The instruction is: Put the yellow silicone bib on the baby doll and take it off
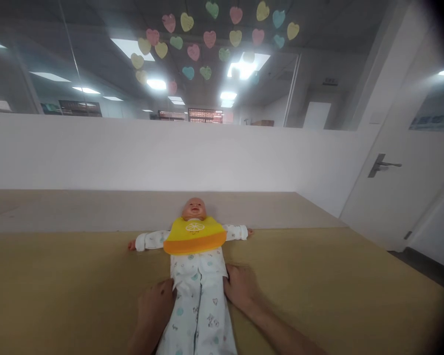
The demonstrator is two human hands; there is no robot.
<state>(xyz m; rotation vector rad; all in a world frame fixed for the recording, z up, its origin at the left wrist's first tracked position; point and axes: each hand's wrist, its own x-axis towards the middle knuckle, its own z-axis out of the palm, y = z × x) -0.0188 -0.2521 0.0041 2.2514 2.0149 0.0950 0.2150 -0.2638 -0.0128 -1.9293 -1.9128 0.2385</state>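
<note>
A baby doll [195, 209] lies on its back on the wooden table, head away from me and arms stretched out sideways. Over its chest is a yellow bib [194, 228] with an orange pocket and a white citrus print. White printed clothes [212, 308] cover its body and legs, which run toward me and out of the lower edge. At the doll's left-of-picture hip, my left hand [157, 298] is closed on the cloth. My right hand [240, 287] grips the cloth at the opposite hip. The fingertips of both hands are partly hidden at the cloth's edges.
The wooden table [59, 291] meets a paler surface [77, 209] behind it, then a white low wall [140, 158]. Above that stands a glass partition with heart-shaped notes [209, 39]. To the right is a white door with a metal handle [381, 165].
</note>
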